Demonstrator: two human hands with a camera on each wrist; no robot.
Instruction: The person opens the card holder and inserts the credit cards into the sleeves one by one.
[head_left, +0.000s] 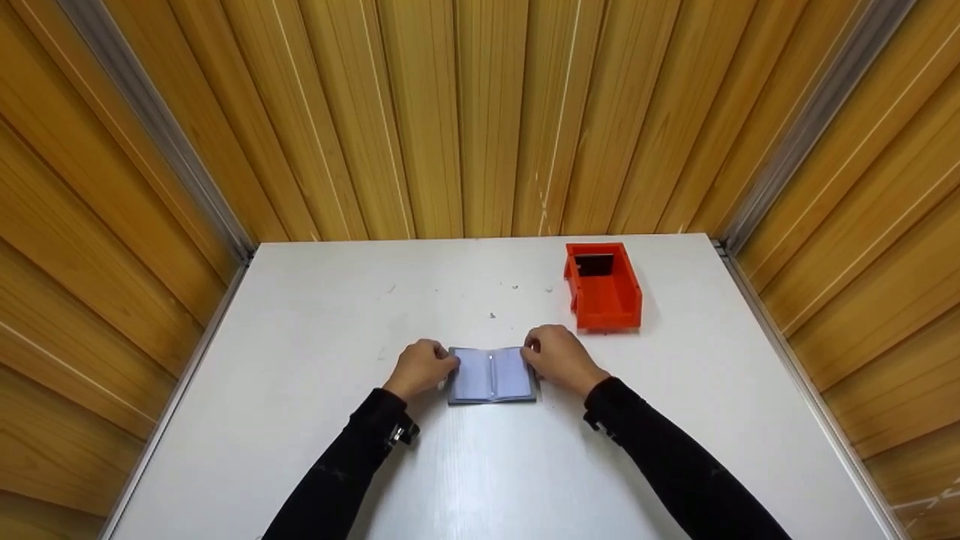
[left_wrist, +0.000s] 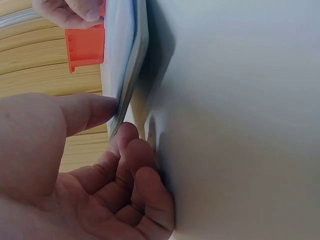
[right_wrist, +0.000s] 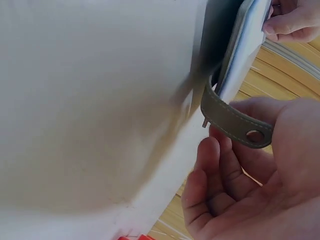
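Note:
A small card holder [head_left: 472,375] lies spread open, its clear plastic sleeves facing up and a fold down the middle. My left hand [head_left: 421,369] pinches its left edge between thumb and fingers. At the upper right corner, my right hand [head_left: 561,360] holds the other side. The left wrist view shows the grey cover's edge [left_wrist: 134,65] lifted a little off the table beside the left thumb. A stitched strap [right_wrist: 230,122] with a snap hole curves out from the cover by the right hand's thumb. The right fingertips' contact is partly hidden.
An orange-red open bin [head_left: 607,296] stands at the back right of the white table [head_left: 315,315], beyond the right hand. Wood-look panels [head_left: 420,120] wall the table at the back and both sides.

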